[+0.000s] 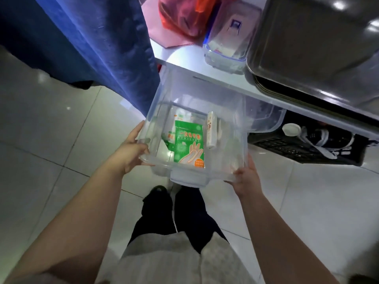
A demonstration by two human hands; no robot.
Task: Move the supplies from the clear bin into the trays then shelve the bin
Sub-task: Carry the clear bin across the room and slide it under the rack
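Clear plastic is the material of the bin (196, 103), and it hangs in the middle of the view, carried at its near rim by both hands. The left hand (131, 152) grips the rim at 9 o'clock of the bin, fingers closed on the edge. The right hand (245, 177) holds the near corner at 5 o'clock, also closed on the rim. Inside the bin lie a green glove packet (188, 146), a slim white pack (212, 130) just beside it at 3 o'clock, and some other small packets under them that I cannot read.

I judge that the bin is being brought to the desk (184, 56), so the supplies are not yet in the trays. To do it well, keep the bin level so the packets do not slide, lift its far edge above the desk edge, and put it down on the bare part at 12 o'clock before one hand lets go.

On the desk the metal trays (307, 48) stand stacked at 2 o'clock, with a lidded box (227, 44) and a red bag (184, 15) near them. Under the desk is a black crate (297, 148). A blue curtain (92, 42) hangs at 10 o'clock over a glossy pale tile floor (51, 130)
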